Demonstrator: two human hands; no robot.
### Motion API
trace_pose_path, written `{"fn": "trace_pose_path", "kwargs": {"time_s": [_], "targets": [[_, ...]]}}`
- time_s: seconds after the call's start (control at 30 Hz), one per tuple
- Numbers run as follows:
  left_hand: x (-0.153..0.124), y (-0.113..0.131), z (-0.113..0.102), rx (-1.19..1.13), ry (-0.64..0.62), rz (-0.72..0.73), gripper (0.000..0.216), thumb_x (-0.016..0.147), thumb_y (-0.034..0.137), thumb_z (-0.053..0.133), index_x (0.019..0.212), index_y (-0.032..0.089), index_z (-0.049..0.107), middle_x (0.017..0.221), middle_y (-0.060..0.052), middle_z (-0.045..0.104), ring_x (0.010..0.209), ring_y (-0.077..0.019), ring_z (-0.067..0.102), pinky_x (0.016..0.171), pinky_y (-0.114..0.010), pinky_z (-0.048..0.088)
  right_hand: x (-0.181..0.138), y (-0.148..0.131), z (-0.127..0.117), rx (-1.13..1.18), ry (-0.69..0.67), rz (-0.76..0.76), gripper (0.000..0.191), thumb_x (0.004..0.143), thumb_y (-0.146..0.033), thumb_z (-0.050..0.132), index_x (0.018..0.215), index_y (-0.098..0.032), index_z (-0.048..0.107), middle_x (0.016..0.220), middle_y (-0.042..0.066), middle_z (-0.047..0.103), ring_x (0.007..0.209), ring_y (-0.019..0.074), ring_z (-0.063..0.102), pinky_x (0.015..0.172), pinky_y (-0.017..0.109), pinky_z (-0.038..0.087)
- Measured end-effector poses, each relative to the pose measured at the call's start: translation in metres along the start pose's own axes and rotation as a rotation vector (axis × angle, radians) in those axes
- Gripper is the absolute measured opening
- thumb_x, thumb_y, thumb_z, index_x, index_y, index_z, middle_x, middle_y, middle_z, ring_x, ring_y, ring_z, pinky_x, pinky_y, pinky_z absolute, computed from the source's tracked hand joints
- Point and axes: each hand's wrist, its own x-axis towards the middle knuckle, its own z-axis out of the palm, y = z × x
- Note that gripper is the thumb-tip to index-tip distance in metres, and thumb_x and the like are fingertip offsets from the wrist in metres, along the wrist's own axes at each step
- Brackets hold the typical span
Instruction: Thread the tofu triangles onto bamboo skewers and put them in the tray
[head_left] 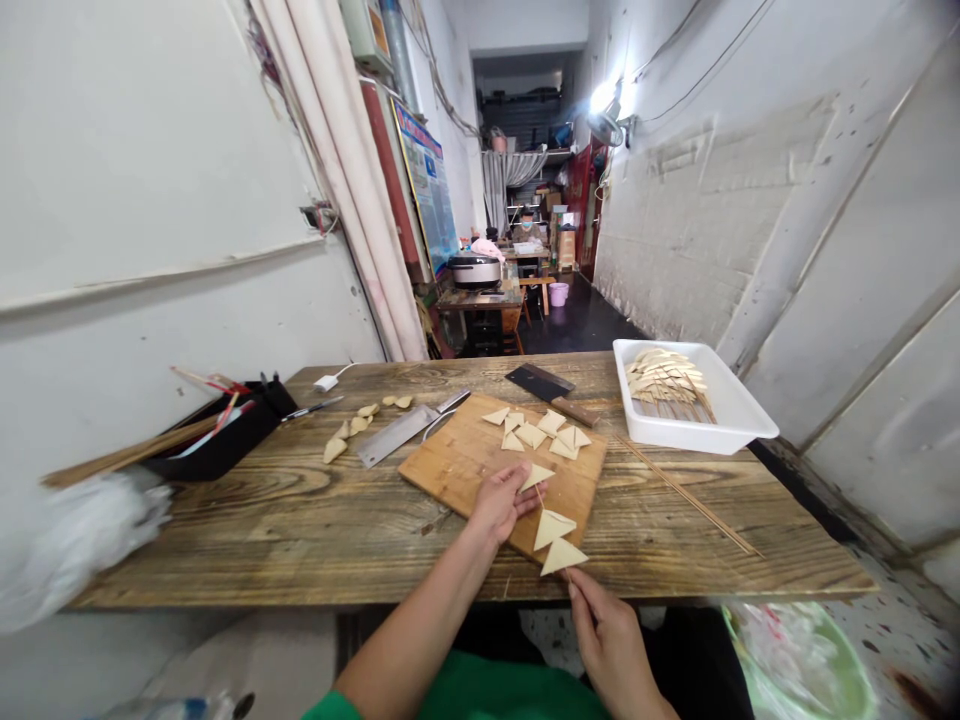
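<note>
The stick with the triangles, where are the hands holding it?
The right hand holds the stick by its near end; the left hand pinches the top triangle by its edge.

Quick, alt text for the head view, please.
Right hand holds a skewer bearing two pale triangles; left hand pinches a third triangle near its tip. More triangles lie on the cutting board, with a white tray rightward.

We're in a food workshop: rectangular tan wooden chopping board (450, 465), rectangular white plastic tub (690, 432) of skewered pale slices (664, 372) at its two o'clock.
</note>
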Motion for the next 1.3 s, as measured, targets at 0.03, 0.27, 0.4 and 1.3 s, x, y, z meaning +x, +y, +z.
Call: {"fn": "trace_pose_path", "kwargs": {"time_s": [0.03, 0.27, 0.4, 1.3], "targets": [[0.0, 0.0, 0.0, 0.002, -0.005, 0.002, 0.012, 0.078, 0.017, 0.059, 0.085, 0.01, 0.054, 0.078, -0.01, 0.065, 0.067, -0.0175, 0.066, 0.063, -0.028, 0.054, 0.0, 0.0, 0.0, -0.008, 0.001, -0.007, 0.035, 0.092, -0.029, 0.036, 0.103, -0.011, 0.065, 0.092, 0.013, 0.071, 0.082, 0.0189, 0.069, 0.074, 0.024, 0.054], [-0.003, 0.002, -0.001, -0.02, -0.005, -0.026, 0.01, 0.077, 0.015, 0.059, 0.083, 0.009, 0.054, 0.078, -0.011, 0.065, 0.067, -0.0177, 0.065, 0.064, -0.03, 0.055, -0.001, -0.003, 0.0, -0.036, 0.037, -0.041, 0.037, 0.092, -0.028, 0.034, 0.103, -0.009, 0.064, 0.091, 0.015, 0.071, 0.079, 0.0186, 0.07, 0.07, 0.023, 0.055], [-0.006, 0.004, 0.001, -0.05, -0.005, -0.037, 0.011, 0.076, 0.015, 0.06, 0.083, 0.01, 0.053, 0.078, -0.01, 0.065, 0.067, -0.0171, 0.065, 0.064, -0.03, 0.055, -0.001, -0.004, 0.001, -0.024, 0.076, -0.068, 0.036, 0.092, -0.029, 0.036, 0.103, -0.011, 0.065, 0.091, 0.014, 0.071, 0.079, 0.0188, 0.07, 0.07, 0.023, 0.055], [-0.02, -0.005, 0.008, 0.018, 0.002, -0.017, 0.015, 0.075, 0.02, 0.062, 0.086, 0.011, 0.056, 0.076, -0.007, 0.066, 0.064, -0.0148, 0.064, 0.056, -0.023, 0.05, 0.004, -0.003, 0.005, -0.052, 0.106, -0.106, 0.039, 0.094, -0.032, 0.033, 0.102, -0.012, 0.066, 0.091, 0.013, 0.072, 0.08, 0.0194, 0.07, 0.071, 0.025, 0.056]]}}
